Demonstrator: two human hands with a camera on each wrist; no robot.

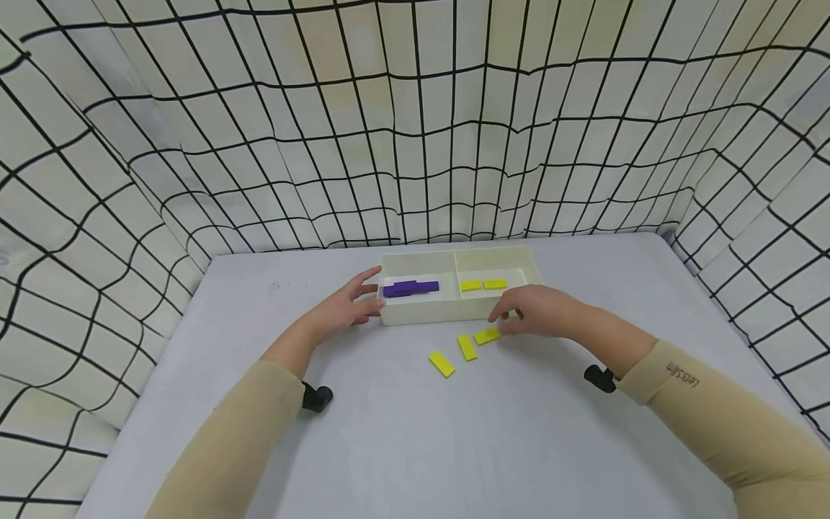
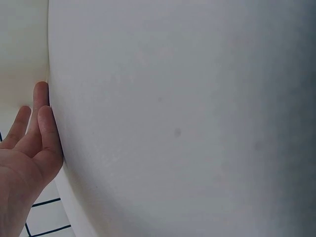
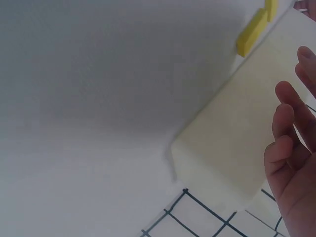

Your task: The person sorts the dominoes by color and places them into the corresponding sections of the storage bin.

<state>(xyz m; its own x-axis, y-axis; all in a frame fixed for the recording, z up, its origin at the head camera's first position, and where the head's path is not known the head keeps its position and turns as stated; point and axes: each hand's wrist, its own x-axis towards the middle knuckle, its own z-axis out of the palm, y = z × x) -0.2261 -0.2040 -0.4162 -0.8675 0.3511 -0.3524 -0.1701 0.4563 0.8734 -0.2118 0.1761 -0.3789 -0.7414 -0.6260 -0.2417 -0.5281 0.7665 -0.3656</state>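
Observation:
A white two-compartment tray [image 1: 431, 313] stands on the table. Several purple blocks [image 1: 415, 287] lie together in its left compartment, and two yellow blocks [image 1: 495, 284] lie in the right one. My left hand [image 1: 340, 310] rests at the tray's left end, fingers mostly straight along it. My right hand [image 1: 545, 311] hovers at the tray's front wall on the right, fingers loosely bent with nothing between them. Just left of its fingertips a yellow block [image 1: 486, 336] lies on the table. Two more, a middle yellow block [image 1: 467, 347] and a nearer yellow block [image 1: 442, 364], lie further left.
The white-covered table [image 1: 441, 447] extends toward me in front of the tray. Behind and at both sides hangs a black grid net [image 1: 415, 151] over pale sheeting. A dark wrist mount [image 1: 316, 398] sits at my left cuff, with another wrist mount [image 1: 599, 378] at my right.

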